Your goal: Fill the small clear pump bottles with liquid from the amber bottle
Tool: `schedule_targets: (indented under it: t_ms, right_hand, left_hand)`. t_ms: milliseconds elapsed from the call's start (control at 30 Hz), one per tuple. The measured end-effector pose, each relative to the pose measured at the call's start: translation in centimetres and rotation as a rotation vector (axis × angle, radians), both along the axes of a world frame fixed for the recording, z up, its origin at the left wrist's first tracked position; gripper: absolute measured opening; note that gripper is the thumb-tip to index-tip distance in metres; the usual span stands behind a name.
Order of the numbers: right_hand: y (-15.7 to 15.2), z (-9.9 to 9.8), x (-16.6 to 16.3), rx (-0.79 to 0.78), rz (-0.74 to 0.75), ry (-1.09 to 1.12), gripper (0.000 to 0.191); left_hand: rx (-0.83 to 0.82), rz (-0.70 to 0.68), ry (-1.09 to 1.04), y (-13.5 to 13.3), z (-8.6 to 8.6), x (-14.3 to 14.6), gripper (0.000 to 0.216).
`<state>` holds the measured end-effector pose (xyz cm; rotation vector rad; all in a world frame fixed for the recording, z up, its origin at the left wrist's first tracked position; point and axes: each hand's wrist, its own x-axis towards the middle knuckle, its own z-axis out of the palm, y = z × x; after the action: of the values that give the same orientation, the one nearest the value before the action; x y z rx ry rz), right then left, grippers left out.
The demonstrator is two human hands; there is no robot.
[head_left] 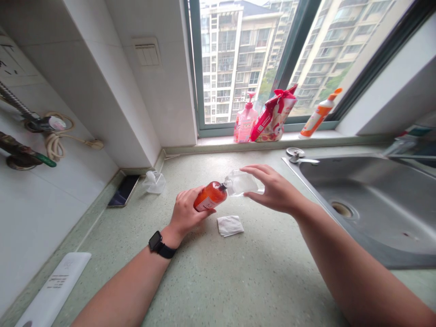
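Note:
My left hand (185, 206), with a black watch on its wrist, is wrapped round an orange-brown bottle (211, 196) with a white label. The bottle is tilted, its dark threaded neck pointing right. That neck meets the mouth of a clear bottle (241, 182), which also lies tilted above the counter. Thumb and fingers of my right hand (274, 187) grip the clear bottle from its base end. Whether liquid is passing between the two I cannot tell. Just below them, a folded white tissue (230, 225) lies on the counter.
Left on the speckled green counter (265, 272) are a phone (124, 190), crumpled clear plastic (154, 182) and a long white packet (56, 288). A steel sink (374, 195) is at right. A pink pump bottle (245, 122), red bag (274, 118) and orange-white bottle (317, 118) stand on the windowsill.

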<state>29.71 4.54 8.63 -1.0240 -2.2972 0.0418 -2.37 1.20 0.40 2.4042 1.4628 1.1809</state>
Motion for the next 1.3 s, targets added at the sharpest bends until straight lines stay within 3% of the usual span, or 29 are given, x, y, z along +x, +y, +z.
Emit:
schedule_targets:
  t_ms: [1300]
  right_hand:
    - [-0.69,0.97,-0.32,0.050,0.010,-0.015,0.064]
  left_hand:
    - [-0.065,-0.004,-0.042,-0.16,-0.39,0.25,0.080]
